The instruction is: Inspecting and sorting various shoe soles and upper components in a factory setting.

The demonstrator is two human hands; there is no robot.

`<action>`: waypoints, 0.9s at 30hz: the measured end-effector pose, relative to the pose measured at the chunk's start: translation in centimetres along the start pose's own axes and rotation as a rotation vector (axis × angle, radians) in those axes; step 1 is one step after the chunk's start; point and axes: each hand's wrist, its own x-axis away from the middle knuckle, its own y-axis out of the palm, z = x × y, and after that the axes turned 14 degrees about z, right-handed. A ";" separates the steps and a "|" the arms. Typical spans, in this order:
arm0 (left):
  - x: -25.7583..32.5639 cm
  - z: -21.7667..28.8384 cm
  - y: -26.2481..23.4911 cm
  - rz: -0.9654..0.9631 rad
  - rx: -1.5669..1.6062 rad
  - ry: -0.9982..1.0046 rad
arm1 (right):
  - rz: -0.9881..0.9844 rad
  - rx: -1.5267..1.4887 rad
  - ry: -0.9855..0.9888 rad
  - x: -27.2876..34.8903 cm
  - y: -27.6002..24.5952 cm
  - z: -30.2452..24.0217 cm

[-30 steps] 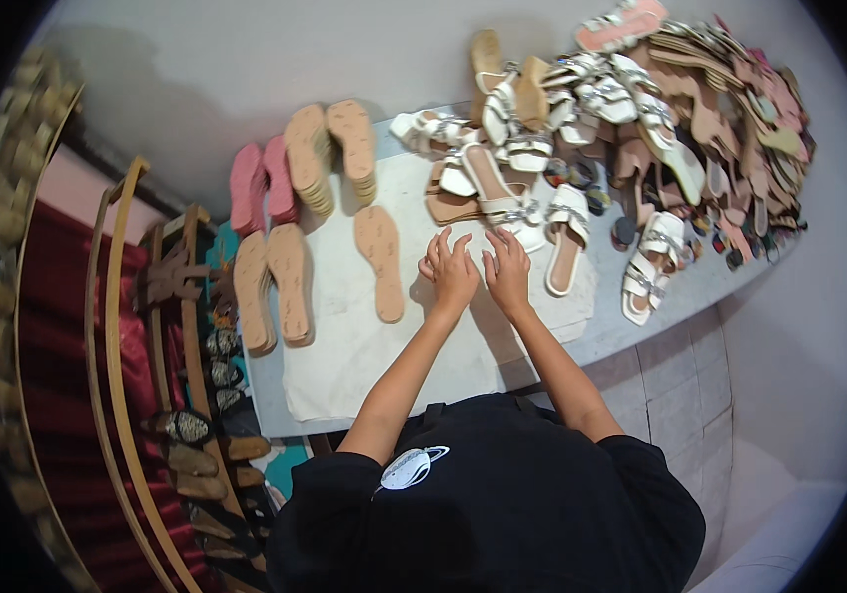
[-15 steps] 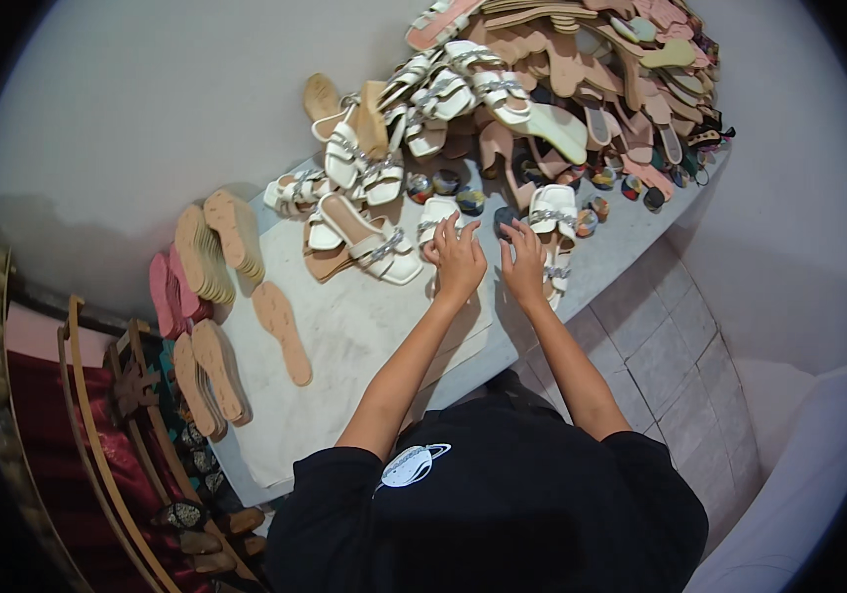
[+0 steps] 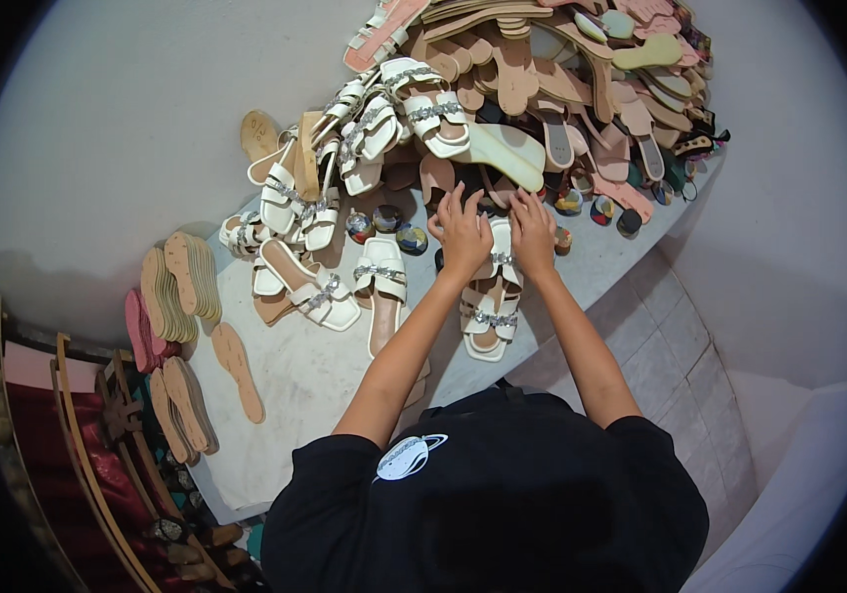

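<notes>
A pair of white slide sandals (image 3: 492,321) with glittery silver straps lies on the table in front of me, overlapping each other. At its far end are both of my hands. My left hand (image 3: 463,235) is to the left of the upper sandal, fingers curved and apart. My right hand (image 3: 533,232) is over the right edge of that sandal, its fingers also bent and apart; its contact with the sandal is hard to make out. Between the hands and just beyond, shoe pieces are partly covered by the fingers. Another white sandal (image 3: 381,282) lies to the left.
A large heap of tan and pink soles (image 3: 515,74) fills the far side, with white sandals (image 3: 374,128) piled left of it. Round multicoloured pieces (image 3: 411,238) lie in front. Stacked insoles (image 3: 193,275) stand at the left edge, beside a wooden rack (image 3: 97,445).
The view has shifted right, so the table's things appear farther left. My hands have moved forward and right; the left hand has left the single sandal and is by the pair.
</notes>
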 end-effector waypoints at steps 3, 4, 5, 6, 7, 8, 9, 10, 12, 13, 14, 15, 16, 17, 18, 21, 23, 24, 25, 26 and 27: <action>-1.1 -0.3 0.9 0.023 -0.044 -0.010 | -0.025 0.012 -0.051 -2.2 1.8 1.6; -1.5 -0.6 1.0 0.041 -0.053 -0.011 | -0.026 0.020 -0.079 -3.0 2.5 2.1; -1.9 -0.8 1.2 0.050 -0.067 -0.016 | -0.041 0.038 -0.111 -3.6 3.1 2.6; -2.3 -1.0 1.3 0.058 -0.076 -0.020 | -0.043 0.028 -0.118 -4.2 3.8 2.9; -2.6 -1.2 1.5 0.075 -0.093 -0.020 | -0.049 0.067 -0.138 -4.7 4.4 3.3; -3.0 -1.3 1.7 0.091 -0.109 -0.020 | -0.053 0.107 -0.156 -5.1 4.9 3.6; -3.2 -1.5 1.7 0.091 -0.125 -0.024 | -0.084 0.138 -0.185 -5.4 5.3 3.9; -3.4 -1.5 1.8 0.095 -0.134 -0.029 | -0.087 0.129 -0.189 -5.7 5.6 4.2; -3.6 -1.6 2.0 0.107 -0.136 -0.029 | -0.078 0.177 -0.232 -6.1 5.7 4.5; -3.6 -1.7 2.1 0.109 -0.142 -0.031 | -0.080 0.171 -0.234 -6.2 5.6 4.5; -3.6 -1.8 2.2 0.108 -0.151 -0.036 | -0.070 0.161 -0.241 -6.3 5.3 4.5; -3.5 -1.8 2.2 0.105 -0.159 -0.041 | -0.060 0.153 -0.248 -6.3 4.8 4.3; -3.4 -1.7 2.3 0.103 -0.160 -0.040 | -0.060 0.153 -0.246 -6.1 4.4 4.1; -3.5 -1.7 2.4 0.124 -0.154 -0.043 | -0.054 0.136 -0.215 -5.9 4.0 3.8; -3.6 -1.4 2.4 0.145 -0.145 -0.043 | -0.046 0.122 -0.184 -5.5 3.2 3.5; -3.7 -1.3 2.1 0.135 -0.132 -0.057 | -0.135 0.091 -0.083 -3.8 0.1 2.0; -3.5 -1.0 1.6 0.144 -0.138 -0.063 | -0.145 0.041 -0.047 -2.1 -2.0 1.5; -3.0 -1.1 1.5 0.144 -0.137 -0.064 | -0.145 0.042 -0.047 -1.5 -3.4 0.8; -2.4 -1.6 1.3 0.143 -0.085 -0.135 | -0.221 -0.077 0.061 -1.1 -4.9 -0.3; -1.6 -2.1 1.0 0.143 -0.035 -0.207 | -0.300 -0.196 0.169 -0.6 -6.2 -1.2; -1.0 -1.9 0.7 0.175 0.022 -0.226 | -0.300 -0.198 0.168 0.1 -7.2 -1.7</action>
